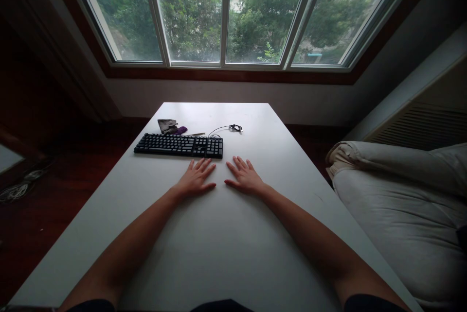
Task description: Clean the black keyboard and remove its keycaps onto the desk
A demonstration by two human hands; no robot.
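Note:
Both my hands lie palm down on a white table (219, 234), fingers spread and holding nothing. My left hand (197, 177) rests just in front of a black keyboard (171, 145), its fingertips close to the near edge. To the right, past the keyboard's corner, my right hand (244, 176) lies flat with its thumb pointing toward the left one. Behind the keyboard sit a crumpled grey cloth (167, 125), a small purple piece (180, 130) and a thin stick-like item (197, 134). A dark cable (235, 128), bundled at its end, runs from the keyboard's back.
A wide window (224, 15) is beyond the table's far edge. On the right stands a couch with a pale cover (394, 205), close to the table's side. Coiled cables (16, 190) lie on the dark red floor (73, 171) at left.

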